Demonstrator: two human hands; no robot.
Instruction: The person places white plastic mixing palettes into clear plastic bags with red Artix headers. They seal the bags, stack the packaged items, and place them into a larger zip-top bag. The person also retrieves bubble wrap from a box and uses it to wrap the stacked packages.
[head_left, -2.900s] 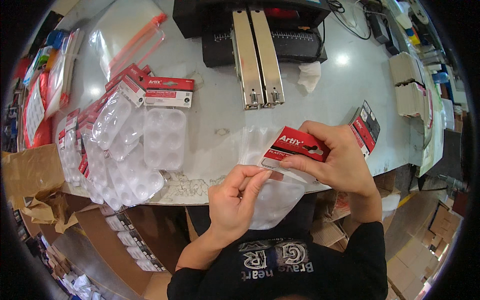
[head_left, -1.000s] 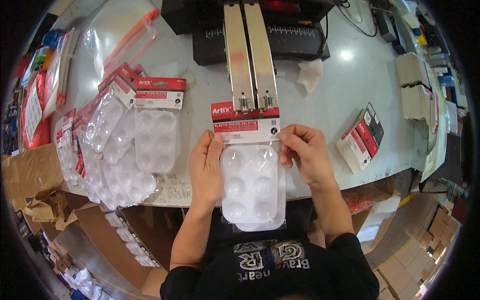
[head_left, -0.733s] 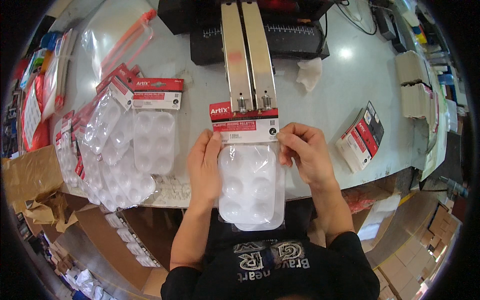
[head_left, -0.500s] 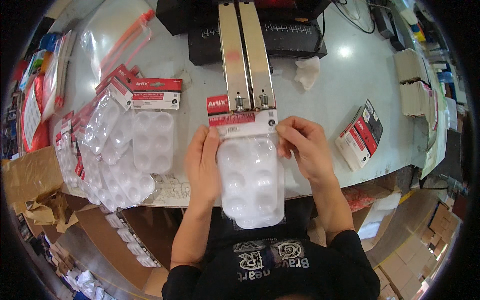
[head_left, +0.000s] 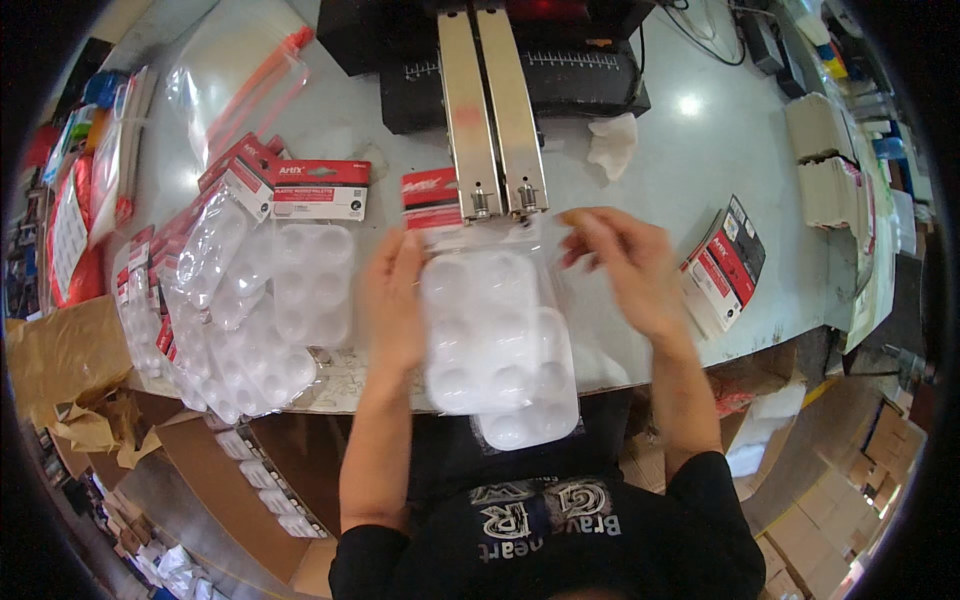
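Observation:
A white plastic paint palette (head_left: 478, 335) with round wells lies before me in clear film, overlapping a second white palette (head_left: 530, 425) below and to its right. The red and white header card (head_left: 430, 198) at its top sits under the tips of a black stapling machine's two metal arms (head_left: 497, 120). My left hand (head_left: 396, 300), blurred, is closed at the upper left edge of the palette pack. Just right of the card my right hand (head_left: 625, 265) hovers, slightly blurred, fingers bent and apart, with nothing visible in them.
Several bagged palettes with red cards (head_left: 255, 330) are piled at the left. Behind them lies a large clear bag (head_left: 235, 80) with an orange edge. A stack of folded header cards (head_left: 722, 270) and a crumpled white scrap (head_left: 613, 145) lie to the right. Open cardboard boxes (head_left: 215, 480) stand below the table edge.
The upper palette has shifted up and left, exposing more of the one beneath. The header card has slid left and tilted. My right hand has come off its corner and risen slightly rightward.

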